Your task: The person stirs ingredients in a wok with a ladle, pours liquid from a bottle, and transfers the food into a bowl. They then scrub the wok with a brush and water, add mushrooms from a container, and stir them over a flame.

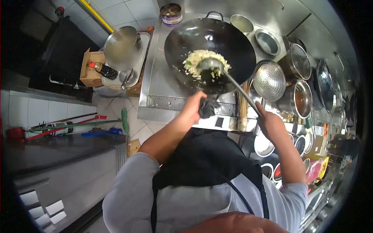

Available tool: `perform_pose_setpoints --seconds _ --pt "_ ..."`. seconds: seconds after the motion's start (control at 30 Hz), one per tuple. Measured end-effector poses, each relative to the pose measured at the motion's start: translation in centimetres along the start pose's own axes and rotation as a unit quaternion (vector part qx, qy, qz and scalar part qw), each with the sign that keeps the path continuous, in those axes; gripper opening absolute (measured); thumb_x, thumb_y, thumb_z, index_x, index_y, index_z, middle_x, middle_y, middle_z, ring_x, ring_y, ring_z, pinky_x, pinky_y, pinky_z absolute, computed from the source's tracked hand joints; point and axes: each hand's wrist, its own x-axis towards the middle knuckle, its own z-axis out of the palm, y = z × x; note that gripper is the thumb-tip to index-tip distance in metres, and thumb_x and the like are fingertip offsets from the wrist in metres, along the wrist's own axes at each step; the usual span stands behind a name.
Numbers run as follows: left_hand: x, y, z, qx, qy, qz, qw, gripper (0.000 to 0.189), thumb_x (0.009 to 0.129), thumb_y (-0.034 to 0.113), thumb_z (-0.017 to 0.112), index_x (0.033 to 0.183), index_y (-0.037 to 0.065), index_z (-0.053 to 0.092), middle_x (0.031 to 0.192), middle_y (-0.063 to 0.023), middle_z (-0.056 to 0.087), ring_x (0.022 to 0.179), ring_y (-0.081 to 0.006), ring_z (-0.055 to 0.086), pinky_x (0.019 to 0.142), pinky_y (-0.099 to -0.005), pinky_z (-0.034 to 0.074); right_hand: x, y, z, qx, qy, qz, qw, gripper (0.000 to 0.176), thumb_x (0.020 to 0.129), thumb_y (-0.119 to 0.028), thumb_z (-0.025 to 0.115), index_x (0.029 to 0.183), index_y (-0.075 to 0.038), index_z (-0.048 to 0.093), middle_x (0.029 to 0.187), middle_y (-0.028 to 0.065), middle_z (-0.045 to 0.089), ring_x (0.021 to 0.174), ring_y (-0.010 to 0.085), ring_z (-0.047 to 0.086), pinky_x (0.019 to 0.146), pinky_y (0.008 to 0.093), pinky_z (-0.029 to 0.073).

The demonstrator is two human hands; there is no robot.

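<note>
A large black wok [233, 46] sits on the steel stove, with chopped pale food and green bits [206, 54] in it. My right hand [269, 123] is wrapped round the long handle of a metal ladle [211, 64], whose bowl rests among the food. At the wok's near edge, my left hand [193, 107] is closed on a bunched dark cloth [208, 107]. The cloth hides whatever part of the wok lies under it. A bamboo brush [243, 112] lies between my hands, near the stove's front edge.
A perforated strainer [269, 80] and a pot of brown liquid [300, 99] stand to the right. Beyond the wok is an open can [171, 14]. On the left, a tray [143, 50] bears a metal bowl [122, 44] and a dark sauce bottle [105, 71].
</note>
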Motion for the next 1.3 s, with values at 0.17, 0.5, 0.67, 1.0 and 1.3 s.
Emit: perform_pose_setpoints --seconds 0.17,0.5,0.67,1.0,1.3 --pt "0.4 -6.3 -3.5 0.031 0.039 0.124 0.991 0.022 0.083 0.021 0.064 0.092 0.001 0.069 0.079 -0.0084 0.067 0.069 -0.0211 0.066 0.070 -0.0353 0.055 3.7 0.1 4.4 0.080 0.119 0.037 0.989 0.067 0.094 -0.021 0.061 0.154 -0.022 0.032 0.094 0.0244 0.067 0.088 0.0447 0.065 0.077 0.0507 0.052" --pt "8.6 2.8 -0.7 0.018 0.008 -0.011 1.000 0.018 0.083 0.016 0.059 0.086 -0.001 0.060 0.072 -0.0136 0.064 0.061 -0.0289 0.066 0.057 -0.0458 0.059 10.6 0.0 0.3 0.723 -0.110 0.028 0.682 0.053 0.099 -0.024 0.054 0.148 -0.007 0.041 0.065 0.0030 0.054 0.041 0.0136 0.047 0.041 0.0234 0.039" --pt "7.9 2.6 0.2 -0.016 0.072 0.017 0.997 0.021 0.085 0.017 0.061 0.093 -0.002 0.060 0.080 -0.0143 0.066 0.066 -0.0289 0.068 0.062 -0.0443 0.059 13.2 -1.8 -0.5 0.369 0.025 -0.033 0.928 0.044 0.100 -0.019 0.054 0.143 -0.010 0.050 0.062 0.0002 0.049 0.041 0.0096 0.045 0.039 0.0259 0.039" --pt "9.6 1.4 0.3 -0.045 0.140 0.029 0.989 0.022 0.084 0.014 0.064 0.097 -0.004 0.061 0.086 -0.0141 0.067 0.069 -0.0277 0.069 0.063 -0.0428 0.059 16.4 -1.0 -0.8 0.322 0.050 -0.032 0.945 0.049 0.095 -0.024 0.058 0.142 -0.010 0.051 0.091 0.0240 0.069 0.063 0.0318 0.067 0.065 0.0422 0.054" --pt "8.7 2.4 0.5 -0.123 0.030 -0.013 0.992 0.030 0.086 0.024 0.068 0.100 -0.002 0.060 0.085 -0.0158 0.068 0.073 -0.0302 0.069 0.063 -0.0486 0.059 16.3 -0.9 0.9 0.146 0.118 -0.109 0.976 0.059 0.096 -0.024 0.055 0.151 -0.017 0.036 0.098 0.0287 0.067 0.092 0.0463 0.065 0.083 0.0529 0.051"
